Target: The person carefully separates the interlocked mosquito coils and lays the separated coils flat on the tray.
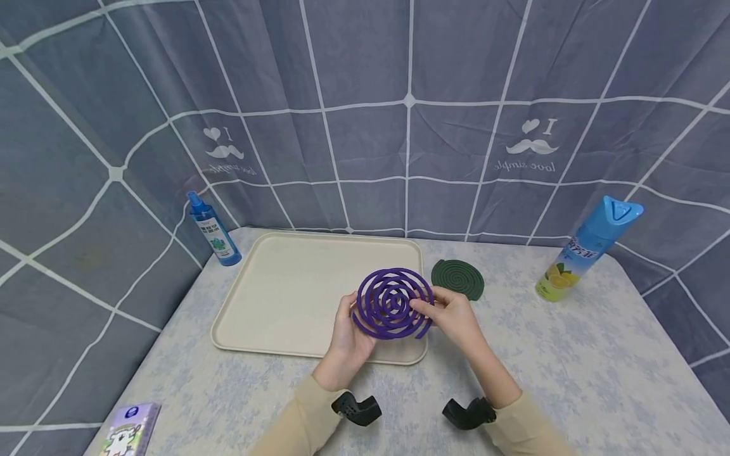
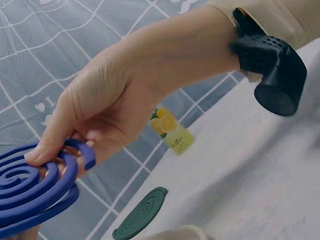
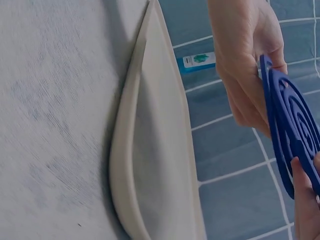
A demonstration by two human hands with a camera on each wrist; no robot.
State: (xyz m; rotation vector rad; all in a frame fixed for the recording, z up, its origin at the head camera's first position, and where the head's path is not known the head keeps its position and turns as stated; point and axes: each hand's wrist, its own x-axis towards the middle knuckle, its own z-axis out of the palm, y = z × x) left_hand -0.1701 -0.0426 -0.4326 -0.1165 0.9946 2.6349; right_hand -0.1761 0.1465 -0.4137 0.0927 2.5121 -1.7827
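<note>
A purple spiral coil [image 1: 393,303] is held above the right part of a cream tray [image 1: 274,349]. My left hand [image 1: 349,335] supports its left side from below, with the fingers partly hidden. My right hand [image 1: 456,316] pinches the right side, thumb on top. In the left wrist view, the thumb of the right hand [image 2: 107,100] lies on the rings of the coil [image 2: 35,200]. The right wrist view shows the coil [image 3: 287,125] edge-on in what looks like two layers, between the left hand [image 3: 250,55] and the right hand's fingers [image 3: 306,200].
A flat green spiral [image 1: 458,278] lies right of the tray. Farther right stands a blue and yellow spray can [image 1: 587,247]. A blue bottle [image 1: 213,231] stands behind the tray's left side, and a purple packet [image 1: 130,430] lies at the front left. A grey curtain hangs behind.
</note>
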